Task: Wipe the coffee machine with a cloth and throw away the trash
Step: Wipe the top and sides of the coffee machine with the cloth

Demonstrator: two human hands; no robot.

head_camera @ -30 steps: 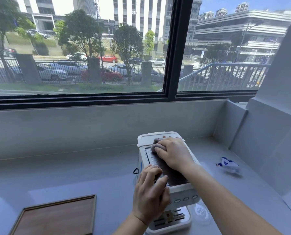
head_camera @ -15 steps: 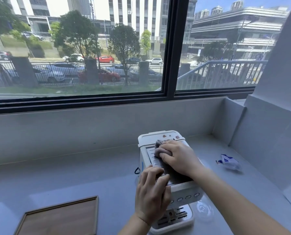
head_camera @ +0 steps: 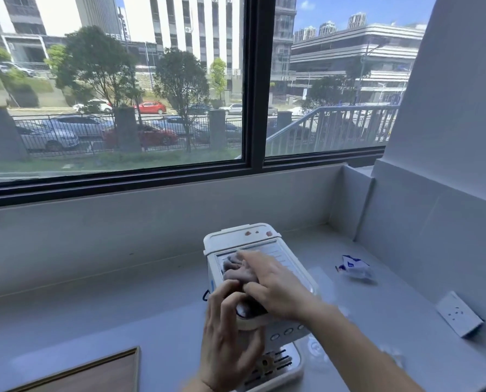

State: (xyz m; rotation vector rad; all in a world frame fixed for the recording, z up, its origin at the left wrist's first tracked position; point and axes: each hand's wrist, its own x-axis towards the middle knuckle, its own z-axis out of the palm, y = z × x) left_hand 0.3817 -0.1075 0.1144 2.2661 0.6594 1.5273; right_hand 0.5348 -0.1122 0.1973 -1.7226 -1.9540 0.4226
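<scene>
Head view: wrapper (head_camera: pixel 355 266) beside coffee machine (head_camera: pixel 243 236).

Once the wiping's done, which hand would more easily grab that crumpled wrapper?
Probably the right hand: the wrapper lies on its side of the coffee machine, while the left hand steadies the front.

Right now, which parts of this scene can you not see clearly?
All in the head view:
- Front top of the white coffee machine: hidden by the right hand, the grey cloth and the left hand.
- Wooden tray: cut off by the bottom edge.
- Print on the crumpled white-and-blue wrapper: too small.
</scene>
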